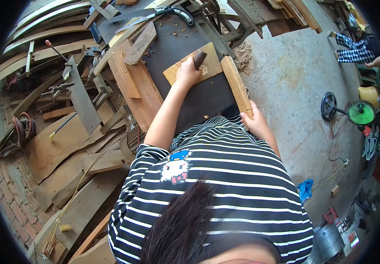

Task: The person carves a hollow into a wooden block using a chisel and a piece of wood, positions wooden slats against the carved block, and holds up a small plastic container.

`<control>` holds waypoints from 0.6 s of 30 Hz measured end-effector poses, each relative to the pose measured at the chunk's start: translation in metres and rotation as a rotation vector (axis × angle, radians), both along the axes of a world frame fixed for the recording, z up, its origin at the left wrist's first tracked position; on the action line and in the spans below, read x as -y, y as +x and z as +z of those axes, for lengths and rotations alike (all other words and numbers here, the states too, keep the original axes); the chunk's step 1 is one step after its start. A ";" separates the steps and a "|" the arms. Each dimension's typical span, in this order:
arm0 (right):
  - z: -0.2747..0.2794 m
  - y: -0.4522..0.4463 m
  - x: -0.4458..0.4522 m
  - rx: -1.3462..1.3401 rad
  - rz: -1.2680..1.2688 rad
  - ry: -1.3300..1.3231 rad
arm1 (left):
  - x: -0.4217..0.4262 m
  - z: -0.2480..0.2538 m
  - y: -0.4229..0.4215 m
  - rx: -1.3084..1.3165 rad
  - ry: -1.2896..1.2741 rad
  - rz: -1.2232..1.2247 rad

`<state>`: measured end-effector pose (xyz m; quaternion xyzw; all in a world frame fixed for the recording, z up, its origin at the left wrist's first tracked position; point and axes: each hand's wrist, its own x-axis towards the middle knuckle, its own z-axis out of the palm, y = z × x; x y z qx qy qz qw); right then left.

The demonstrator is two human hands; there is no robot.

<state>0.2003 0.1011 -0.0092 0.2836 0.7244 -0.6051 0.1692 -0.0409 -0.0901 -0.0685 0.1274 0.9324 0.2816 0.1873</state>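
Note:
My left hand (188,73) is closed around the thick dark brown handle of a chisel (201,57), held upright over a flat wooden board (177,75). The chisel's blade is hidden below the hand. Beside the handle, the board shows a pale, roughly cut patch with small chips. My right hand (257,119) grips the near end of a long wooden block (235,82). The block slants up and away just past the board's right corner. Under the board is a dark bench top (207,97).
A folding saw (172,14) lies at the bench's far end. Reddish planks (137,88) line its left side. Stacked timber and a clamp (69,66) stand left. On the concrete floor to the right are a green fan (360,112) and a person in checkered trousers (352,49).

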 end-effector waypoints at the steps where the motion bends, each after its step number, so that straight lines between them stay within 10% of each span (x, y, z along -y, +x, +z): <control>1: 0.001 -0.001 0.002 0.000 -0.002 -0.001 | 0.003 -0.001 -0.003 0.060 0.087 -0.015; 4: 0.003 -0.002 0.005 0.044 0.061 0.102 | 0.013 -0.012 -0.009 0.157 0.359 0.031; 18: 0.016 -0.001 0.002 0.032 -0.010 0.056 | -0.002 -0.005 0.000 -0.048 0.153 -0.050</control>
